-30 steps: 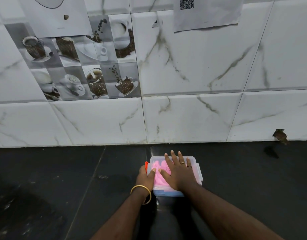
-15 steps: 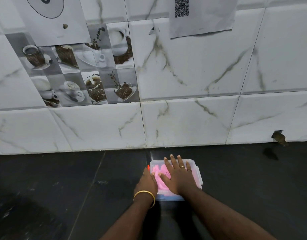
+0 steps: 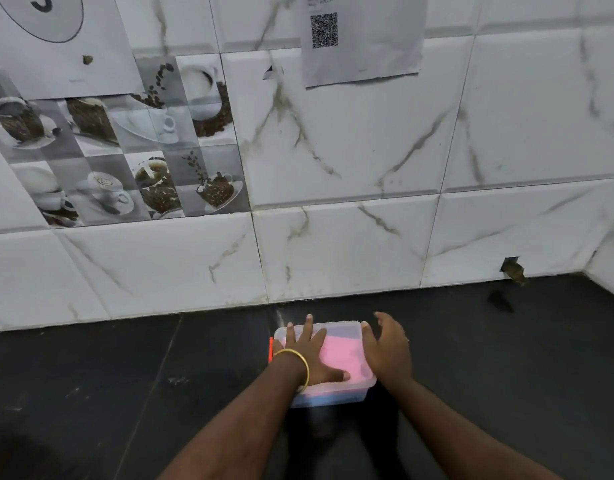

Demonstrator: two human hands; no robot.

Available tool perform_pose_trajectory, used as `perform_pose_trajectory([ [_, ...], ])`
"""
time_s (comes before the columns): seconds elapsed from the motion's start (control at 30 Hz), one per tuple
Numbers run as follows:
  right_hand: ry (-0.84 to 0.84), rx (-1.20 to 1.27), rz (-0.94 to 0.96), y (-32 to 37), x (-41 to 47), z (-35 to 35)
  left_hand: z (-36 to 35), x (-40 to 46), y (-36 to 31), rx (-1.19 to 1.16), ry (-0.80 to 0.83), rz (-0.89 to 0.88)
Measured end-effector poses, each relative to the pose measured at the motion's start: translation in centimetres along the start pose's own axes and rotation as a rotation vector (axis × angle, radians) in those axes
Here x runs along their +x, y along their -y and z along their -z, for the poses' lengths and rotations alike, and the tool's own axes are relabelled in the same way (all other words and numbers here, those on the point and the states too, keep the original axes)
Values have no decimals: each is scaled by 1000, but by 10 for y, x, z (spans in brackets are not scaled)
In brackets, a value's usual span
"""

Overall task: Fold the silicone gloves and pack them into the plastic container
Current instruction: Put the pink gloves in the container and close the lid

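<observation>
Pink gloves [image 3: 340, 355] packed in container [image 3: 333, 398] | left hand [image 3: 310, 355] flat, pressing lid to seat it; right hand [image 3: 388, 348] open, steadying right edge

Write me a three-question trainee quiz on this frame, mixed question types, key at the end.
1. True or false: the left hand lies flat on top of the plastic container.
2. Multiple choice: the right hand is at the container's (a) left end, (b) right end, (c) not near it.
3. Fill in: the material seen through the container's top is mostly ____ in colour, and the container sits on a ____ counter.

Key:
1. True; palm down, fingers spread.
2. (b); open, at the right end, with no grip visible.
3. Pink; black. A blue layer shows along the near lower edge.
</observation>
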State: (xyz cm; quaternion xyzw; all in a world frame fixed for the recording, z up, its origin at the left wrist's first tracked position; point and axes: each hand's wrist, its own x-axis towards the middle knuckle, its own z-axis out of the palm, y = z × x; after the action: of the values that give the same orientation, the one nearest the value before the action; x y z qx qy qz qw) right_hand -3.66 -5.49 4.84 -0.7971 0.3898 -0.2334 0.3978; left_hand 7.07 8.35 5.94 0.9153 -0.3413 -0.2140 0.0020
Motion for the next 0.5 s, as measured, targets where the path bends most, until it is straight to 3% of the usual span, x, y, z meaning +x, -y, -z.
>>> perform_pose_trajectory([
  [0.07, 193, 46, -232, -7, 4, 5, 9, 3, -6, 0, 66, 36],
  [0.2, 561, 206, -471, -15, -7, 8, 23, 2, -15, 22, 172, 92],
  [0.5, 543, 407, -569, -26, -7, 8, 29, -8, -22, -1, 169, 86],
])
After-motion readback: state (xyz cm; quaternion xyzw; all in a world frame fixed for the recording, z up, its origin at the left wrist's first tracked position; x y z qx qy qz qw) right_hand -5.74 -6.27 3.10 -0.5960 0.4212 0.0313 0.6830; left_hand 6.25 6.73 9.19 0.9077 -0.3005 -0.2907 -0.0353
